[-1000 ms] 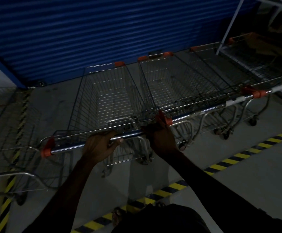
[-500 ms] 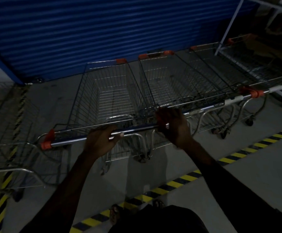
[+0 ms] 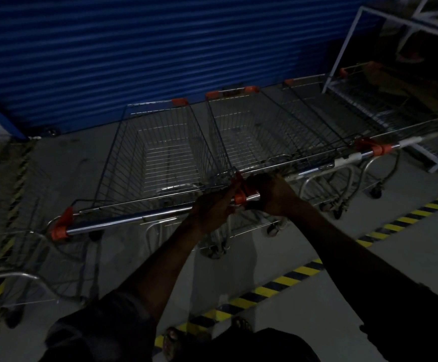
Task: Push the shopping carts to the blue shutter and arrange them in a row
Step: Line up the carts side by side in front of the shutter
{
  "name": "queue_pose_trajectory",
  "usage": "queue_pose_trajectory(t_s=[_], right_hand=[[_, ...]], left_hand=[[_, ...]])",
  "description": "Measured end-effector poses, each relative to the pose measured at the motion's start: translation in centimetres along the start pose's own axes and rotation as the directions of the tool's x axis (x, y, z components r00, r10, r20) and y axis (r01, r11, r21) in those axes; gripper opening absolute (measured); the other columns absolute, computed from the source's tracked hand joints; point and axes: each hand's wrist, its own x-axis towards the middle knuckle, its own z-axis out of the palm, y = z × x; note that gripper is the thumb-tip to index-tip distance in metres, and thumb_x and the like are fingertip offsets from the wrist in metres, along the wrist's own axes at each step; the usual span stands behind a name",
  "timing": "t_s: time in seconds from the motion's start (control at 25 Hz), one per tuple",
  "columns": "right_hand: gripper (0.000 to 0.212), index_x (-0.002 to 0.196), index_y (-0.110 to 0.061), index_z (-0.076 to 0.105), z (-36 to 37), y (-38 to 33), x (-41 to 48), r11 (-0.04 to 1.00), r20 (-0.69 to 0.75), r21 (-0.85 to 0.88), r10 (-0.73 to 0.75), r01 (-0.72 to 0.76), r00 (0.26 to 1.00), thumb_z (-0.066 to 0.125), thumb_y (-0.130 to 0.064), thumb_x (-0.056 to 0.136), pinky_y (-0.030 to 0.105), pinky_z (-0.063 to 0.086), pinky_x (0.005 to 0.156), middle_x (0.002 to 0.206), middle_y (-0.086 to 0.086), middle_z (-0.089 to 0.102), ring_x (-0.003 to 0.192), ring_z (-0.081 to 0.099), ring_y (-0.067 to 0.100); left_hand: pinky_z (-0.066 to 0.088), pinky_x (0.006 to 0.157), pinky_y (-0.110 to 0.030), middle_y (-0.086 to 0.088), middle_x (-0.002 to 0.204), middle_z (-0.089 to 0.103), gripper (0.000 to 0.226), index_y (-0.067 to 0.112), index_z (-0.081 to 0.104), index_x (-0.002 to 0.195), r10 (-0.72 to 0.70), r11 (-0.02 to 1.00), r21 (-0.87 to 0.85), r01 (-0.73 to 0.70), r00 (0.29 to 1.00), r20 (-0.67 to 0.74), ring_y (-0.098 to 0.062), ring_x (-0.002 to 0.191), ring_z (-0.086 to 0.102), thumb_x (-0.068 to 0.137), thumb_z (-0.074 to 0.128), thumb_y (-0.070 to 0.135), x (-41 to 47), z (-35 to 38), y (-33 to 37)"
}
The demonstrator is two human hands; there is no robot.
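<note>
The left hand (image 3: 212, 209) and the right hand (image 3: 274, 194) sit close together, each curled round the chrome handle bar (image 3: 134, 218) of the nearest cart (image 3: 160, 152), one on either side of its orange end cap (image 3: 239, 198). The cart's wire basket stretches ahead of the hands towards the blue shutter (image 3: 160, 48), which fills the wall beyond. Just right of the right hand a second cart (image 3: 265, 131) stands alongside, with further carts (image 3: 317, 111) past it reaching a white rack frame (image 3: 343, 50). Left of the left hand a dim cart (image 3: 11, 231) stands apart. The floor (image 3: 68, 165) is grey concrete, and a yellow-and-black hazard stripe (image 3: 291, 274) crosses it below the forearms.
</note>
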Motion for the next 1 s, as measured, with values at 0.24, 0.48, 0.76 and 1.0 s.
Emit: queue_pose_trajectory(t_s=[0.24, 0.48, 0.76, 1.0], right_hand=[[0.083, 0.116, -0.006, 0.066, 0.4, -0.6, -0.7, 0.981, -0.055, -0.187, -0.069, 0.058, 0.996, 0.038, -0.081, 0.090, 0.046, 0.045, 0.081, 0.104, 0.010, 0.067, 0.092, 0.060, 0.034], [0.077, 0.117, -0.006, 0.063, 1.5, -0.1, -0.5, 0.976, -0.021, -0.211, -0.064, 0.058, 0.998, 0.041, -0.074, 0.089, 0.051, 0.046, 0.083, 0.104, 0.012, 0.064, 0.095, 0.059, 0.037], [0.070, 0.114, -0.006, 0.060, 2.0, 0.0, -0.4, 0.981, -0.056, -0.192, -0.050, 0.039, 0.997, 0.047, -0.068, 0.084, 0.054, 0.049, 0.084, 0.103, 0.013, 0.064, 0.094, 0.059, 0.038], [0.071, 0.113, -0.006, 0.063, 1.9, -0.3, -0.5, 0.973, -0.027, -0.230, -0.002, -0.005, 1.000, 0.045, -0.068, 0.084, 0.050, 0.048, 0.085, 0.103, 0.012, 0.065, 0.094, 0.059, 0.037]], left_hand=[[0.024, 0.084, 0.010, 0.000, 0.139, 0.062, 0.046, 0.027, 0.058, 0.141, -0.067, 0.994, -0.094, 0.058, 0.992, -0.105, -0.005, 0.125, 0.040, 0.106, 0.035, 0.047, 0.9, 1.0, 0.5], [0.052, 0.097, -0.029, -0.006, 0.145, 0.057, 0.057, 0.013, 0.041, 0.154, 0.150, 0.989, 0.020, -0.148, 0.978, -0.145, -0.024, 0.117, 0.065, 0.103, 0.057, 0.033, 0.6, 1.8, -2.8], [0.061, 0.079, -0.042, -0.008, 0.143, 0.058, 0.057, 0.014, 0.048, 0.150, 0.139, 0.989, 0.078, -0.126, 0.970, -0.201, -0.032, 0.112, 0.068, 0.100, 0.051, 0.039, 0.8, 1.8, -2.2], [0.060, 0.071, -0.041, -0.007, 0.142, 0.059, 0.054, 0.021, 0.046, 0.152, 0.150, 0.986, 0.105, -0.132, 0.969, -0.195, -0.032, 0.103, 0.071, 0.102, 0.044, 0.043, 0.9, 1.9, -2.5]])
